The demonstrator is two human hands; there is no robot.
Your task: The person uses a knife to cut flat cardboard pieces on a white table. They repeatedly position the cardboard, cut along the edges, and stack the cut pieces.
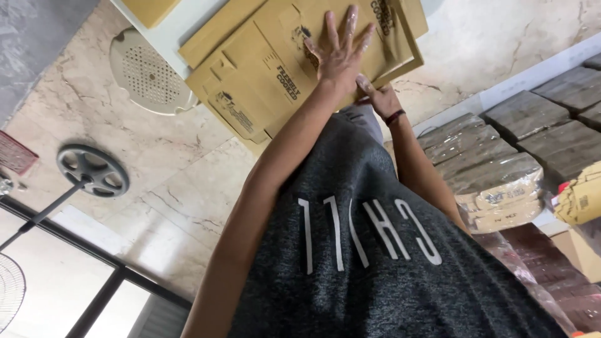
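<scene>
Two hands meet the flat cardboard box blanks (282, 69) at the counter's (169, 37) edge: left hand (341, 53) spread flat on top, right hand (379, 97) pinching the near edge. Light, stiff sheets, probably slippery; best gripped by edges.

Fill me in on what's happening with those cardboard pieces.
A person in a dark grey shirt is handling a stack of flat brown cardboard boxes lying unfolded. One hand is pressed flat, fingers spread, on the top sheet; which hand it is cannot be told from this odd angle. The other hand, with a dark wristband, grips the stack's edge. Plastic-wrapped bundles sit stacked nearby, and a round white grille lies on the marble floor.
</scene>
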